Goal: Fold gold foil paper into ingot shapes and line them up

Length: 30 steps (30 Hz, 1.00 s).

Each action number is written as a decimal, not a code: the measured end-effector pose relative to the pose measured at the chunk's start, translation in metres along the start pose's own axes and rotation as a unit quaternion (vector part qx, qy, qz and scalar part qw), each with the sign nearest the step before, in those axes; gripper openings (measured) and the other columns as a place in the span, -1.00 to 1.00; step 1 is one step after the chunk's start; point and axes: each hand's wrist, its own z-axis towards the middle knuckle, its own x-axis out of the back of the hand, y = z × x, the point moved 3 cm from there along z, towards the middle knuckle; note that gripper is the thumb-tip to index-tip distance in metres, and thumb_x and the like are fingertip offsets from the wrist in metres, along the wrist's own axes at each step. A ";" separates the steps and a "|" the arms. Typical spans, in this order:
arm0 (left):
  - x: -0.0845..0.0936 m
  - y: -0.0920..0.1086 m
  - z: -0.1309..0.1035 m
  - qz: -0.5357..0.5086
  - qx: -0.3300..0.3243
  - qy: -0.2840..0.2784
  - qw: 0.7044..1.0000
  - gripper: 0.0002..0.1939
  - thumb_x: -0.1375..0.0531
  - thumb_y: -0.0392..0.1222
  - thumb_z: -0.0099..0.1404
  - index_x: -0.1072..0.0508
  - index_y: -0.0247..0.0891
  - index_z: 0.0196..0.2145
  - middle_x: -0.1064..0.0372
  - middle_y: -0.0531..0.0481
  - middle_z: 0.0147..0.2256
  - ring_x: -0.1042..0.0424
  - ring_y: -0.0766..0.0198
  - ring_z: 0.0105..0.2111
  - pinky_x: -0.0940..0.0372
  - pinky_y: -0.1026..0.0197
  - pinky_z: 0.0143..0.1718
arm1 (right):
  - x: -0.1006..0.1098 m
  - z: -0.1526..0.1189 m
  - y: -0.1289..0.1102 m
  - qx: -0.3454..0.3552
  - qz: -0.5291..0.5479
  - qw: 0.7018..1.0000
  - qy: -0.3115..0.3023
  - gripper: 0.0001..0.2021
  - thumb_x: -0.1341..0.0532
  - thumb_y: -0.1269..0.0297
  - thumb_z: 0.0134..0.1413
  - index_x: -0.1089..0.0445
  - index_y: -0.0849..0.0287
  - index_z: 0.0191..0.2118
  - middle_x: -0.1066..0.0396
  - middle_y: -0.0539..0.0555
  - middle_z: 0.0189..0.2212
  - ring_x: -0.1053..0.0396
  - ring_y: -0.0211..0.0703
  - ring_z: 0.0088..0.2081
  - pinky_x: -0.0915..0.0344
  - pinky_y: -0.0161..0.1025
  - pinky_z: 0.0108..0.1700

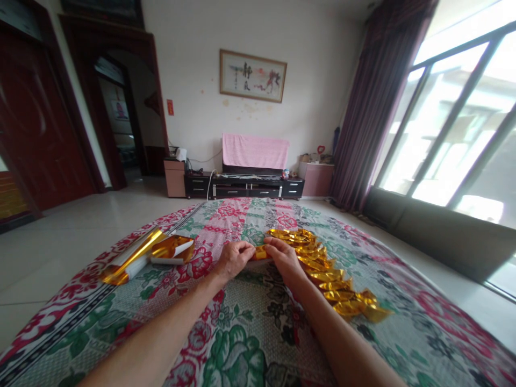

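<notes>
A small piece of gold foil paper (261,252) is held between my two hands over the flowered cloth. My left hand (236,258) pinches its left end, and my right hand (283,259) has its fingers closed on the right end. Just right of my right hand, several folded gold foil pieces (328,275) lie in a long overlapping row that runs toward me. At the left lie a rolled gold foil sheet (139,255) and a shorter stack of gold foil sheets (172,250) with white undersides showing.
The flowered cloth (234,357) covers the broad surface before me. Beyond it stand a low black cabinet (242,191), a pink cloth (256,150) draped over something and two pinkish side cabinets. Purple curtains (363,113) and windows are at the right, doorways at the left.
</notes>
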 end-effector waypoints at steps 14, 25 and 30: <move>0.005 -0.004 0.002 0.006 0.002 -0.034 0.999 -0.76 -0.09 -0.15 0.05 -0.49 -0.35 -0.52 -0.36 0.03 -0.59 -0.28 0.35 -0.54 -0.15 0.37 -0.52 | -0.002 -0.004 -0.001 0.146 -0.188 0.970 -0.054 -0.76 -0.14 0.23 -0.09 -0.50 0.17 -0.34 -0.45 0.01 -0.50 -0.31 -0.24 -0.49 -0.22 -0.33 -0.40; 0.005 -0.007 0.002 0.011 -0.012 -0.041 0.999 -0.77 -0.09 -0.16 0.05 -0.49 -0.35 -0.52 -0.36 0.01 -0.58 -0.28 0.35 -0.54 -0.15 0.36 -0.52 | -0.003 -0.008 -0.009 0.170 -0.238 0.953 -0.079 -0.76 -0.16 0.17 -0.07 -0.52 0.13 -0.34 -0.47 0.02 -0.48 -0.33 -0.19 -0.45 -0.23 -0.28 -0.34; 0.004 -0.007 0.001 0.003 -0.007 -0.053 0.999 -0.77 -0.10 -0.16 0.04 -0.49 -0.35 -0.52 -0.38 0.00 -0.56 -0.29 0.33 -0.50 -0.17 0.35 -0.48 | -0.005 -0.010 -0.013 0.191 -0.243 0.947 -0.088 -0.79 -0.17 0.17 -0.09 -0.52 0.11 -0.41 -0.46 -0.01 -0.52 -0.31 -0.20 -0.47 -0.18 -0.33 -0.41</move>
